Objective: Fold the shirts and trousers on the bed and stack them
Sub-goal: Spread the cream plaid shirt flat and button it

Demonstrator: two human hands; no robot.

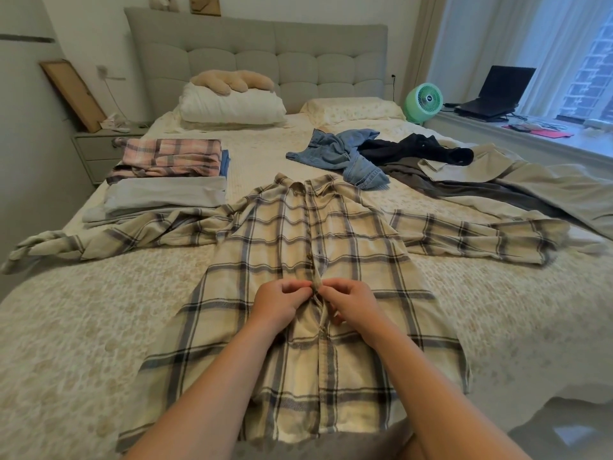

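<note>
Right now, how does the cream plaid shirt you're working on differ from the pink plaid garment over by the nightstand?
The cream plaid shirt lies spread flat with both sleeves out; the pink plaid garment is already folded into a compact rectangle. The cream one is in the middle of the bed, with the left hand and right hand pinching its button placket; the pink one sits untouched at the far left, beside another folded pile. Both are plaid.

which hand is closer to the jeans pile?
Right. The right hand pinches the plaid shirt placket below the jeans; the left hand sits just left of it, slightly farther.
</note>
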